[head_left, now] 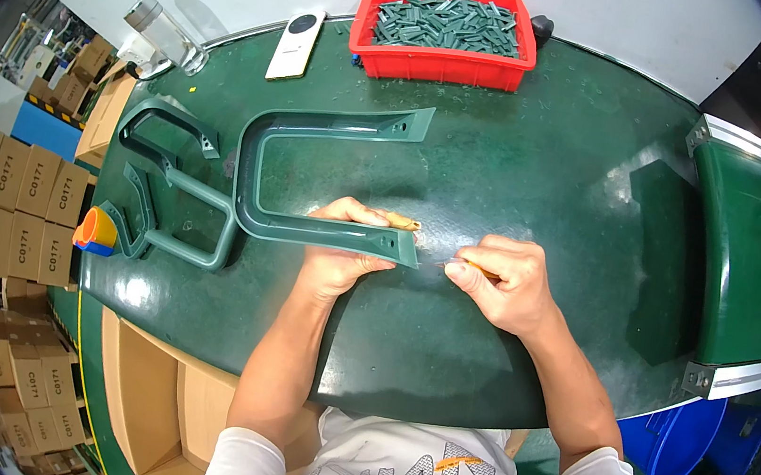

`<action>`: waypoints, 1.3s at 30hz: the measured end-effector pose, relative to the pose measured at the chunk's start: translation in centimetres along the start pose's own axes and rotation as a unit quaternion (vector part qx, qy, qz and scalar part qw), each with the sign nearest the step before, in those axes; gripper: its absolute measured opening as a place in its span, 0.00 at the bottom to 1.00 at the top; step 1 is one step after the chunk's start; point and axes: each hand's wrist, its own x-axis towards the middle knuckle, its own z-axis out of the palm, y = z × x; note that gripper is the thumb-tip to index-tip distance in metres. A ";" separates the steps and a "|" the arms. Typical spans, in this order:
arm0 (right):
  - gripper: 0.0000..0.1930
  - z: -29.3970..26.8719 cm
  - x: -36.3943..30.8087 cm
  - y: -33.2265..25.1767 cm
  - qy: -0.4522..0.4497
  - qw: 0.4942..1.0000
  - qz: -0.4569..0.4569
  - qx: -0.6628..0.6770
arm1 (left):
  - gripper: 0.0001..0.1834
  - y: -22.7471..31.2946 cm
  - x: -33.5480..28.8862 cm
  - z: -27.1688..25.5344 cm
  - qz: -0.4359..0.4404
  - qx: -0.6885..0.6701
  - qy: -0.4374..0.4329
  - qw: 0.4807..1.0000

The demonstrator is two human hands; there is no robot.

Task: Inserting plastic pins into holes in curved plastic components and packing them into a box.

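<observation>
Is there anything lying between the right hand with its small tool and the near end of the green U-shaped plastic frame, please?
Nothing visible does. The right hand sits just beside the end of the green U-shaped plastic frame, which the left hand grips; only bare green table lies between.

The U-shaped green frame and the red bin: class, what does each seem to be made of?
U-shaped green frame: probably moulded plastic, with a smooth, slightly glossy single-colour surface and moulded ribs. Red bin: likely rigid plastic, uniformly bright, with a thick rolled rim.

Right hand (500,285) hides most of small tool (483,271), perhaps blade; left hand (345,257) partly under U-shaped frame (312,172).
</observation>
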 end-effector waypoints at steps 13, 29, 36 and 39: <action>0.11 0.2 0.1 -0.1 0.054 0.998 -0.002 -0.031 | 0.23 -0.5 -0.5 1.0 -0.019 -0.006 -0.008 1.000; 0.21 -1.1 0.2 -0.7 -0.116 0.954 0.202 0.191 | 0.21 -0.5 0.2 0.7 -0.002 0.018 -0.028 0.999; 0.23 -1.2 0.2 -0.5 -0.158 0.956 0.175 0.173 | 0.22 -0.2 0.2 1.1 -0.004 -0.008 -0.016 1.000; 0.23 -1.1 0.2 -0.3 -0.156 0.960 0.158 0.172 | 0.22 -0.4 0.0 1.0 0.000 -0.005 -0.005 1.000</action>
